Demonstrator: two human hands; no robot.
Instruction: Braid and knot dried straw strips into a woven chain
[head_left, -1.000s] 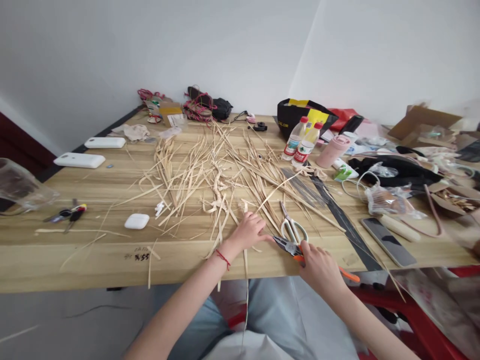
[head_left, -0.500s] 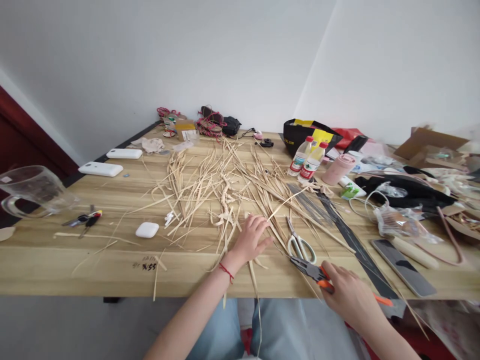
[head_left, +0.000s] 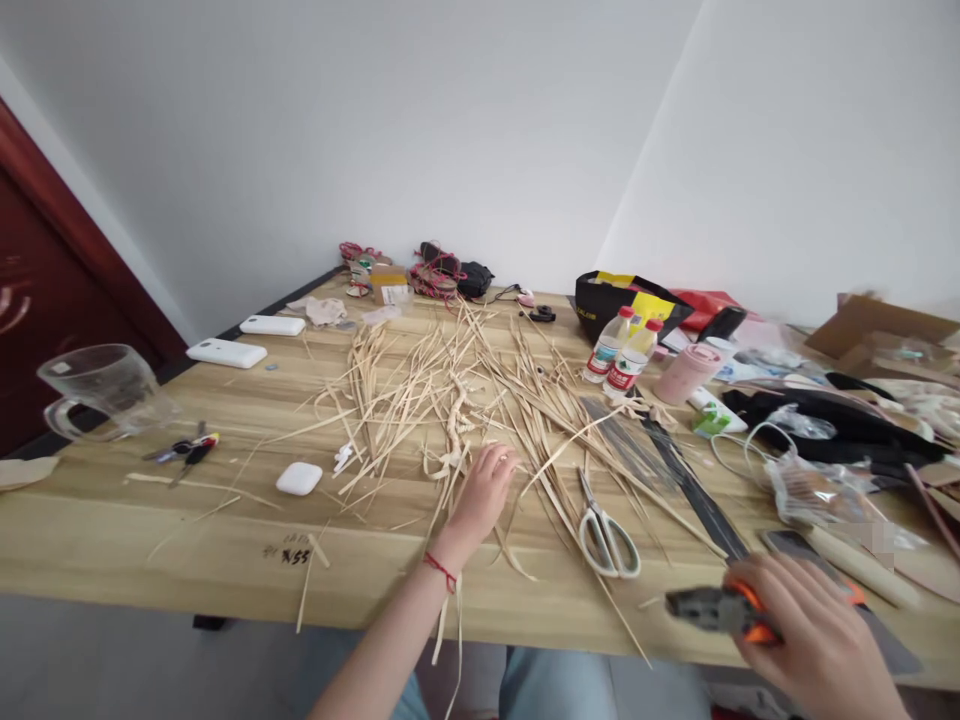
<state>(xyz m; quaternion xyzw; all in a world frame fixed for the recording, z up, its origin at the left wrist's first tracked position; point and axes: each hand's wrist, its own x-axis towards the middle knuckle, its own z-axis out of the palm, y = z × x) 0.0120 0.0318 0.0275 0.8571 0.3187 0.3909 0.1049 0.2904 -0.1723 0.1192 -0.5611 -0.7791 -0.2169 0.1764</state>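
My left hand [head_left: 481, 493] rests on the wooden table [head_left: 150, 520] at the near edge of a spread of pale straw strips [head_left: 442, 400]; its fingers curl down onto the strips and I cannot see whether they grip any. My right hand [head_left: 821, 630] is at the lower right, above the table's front edge, closed round the orange handles of a pair of pliers [head_left: 716, 610] whose dark jaws point left. White-handled scissors [head_left: 609, 530] lie flat between my two hands.
A glass mug [head_left: 97, 390], keys [head_left: 184, 450] and a white earbud case [head_left: 298, 478] sit at the left. Two water bottles [head_left: 622, 355], a pink cup [head_left: 686, 372], a black bag [head_left: 626, 300], a phone [head_left: 784, 545] and plastic bags crowd the right side. A dark strip [head_left: 690, 480] lies diagonally.
My right hand has pulled the pliers away from the strips, toward the right and the table's front edge. My left hand stayed on the strips. The view tilted upward and left.
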